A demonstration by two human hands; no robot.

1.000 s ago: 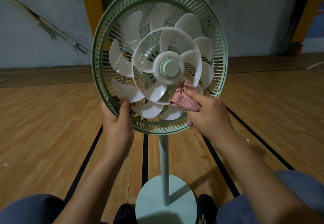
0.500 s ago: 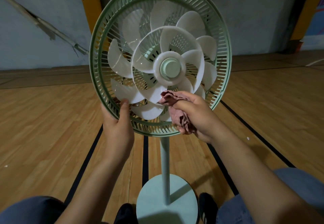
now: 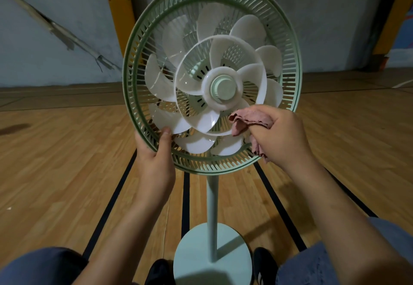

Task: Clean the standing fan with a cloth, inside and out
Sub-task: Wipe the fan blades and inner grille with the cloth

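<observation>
A pale green standing fan faces me with its front grille off, so the white blades (image 3: 207, 65) lie bare inside the rear grille (image 3: 288, 45). My left hand (image 3: 154, 162) grips the grille's lower left rim, thumb lying over the rim beside a blade tip. My right hand (image 3: 281, 137) holds a crumpled pink cloth (image 3: 248, 118) against the lower right blades, just below the round green hub (image 3: 223, 89). The cloth's tail hangs behind my palm.
The fan's pole (image 3: 212, 213) runs down to a round pale base (image 3: 214, 253) between my shoes and knees. Wooden gym floor with black lines (image 3: 111, 202) spreads all around. A grey wall with yellow padded posts (image 3: 118, 21) stands behind the fan.
My right hand has carried the cloth from the lower blades up and to the right, nearer the hub. My left hand has stayed on the rim.
</observation>
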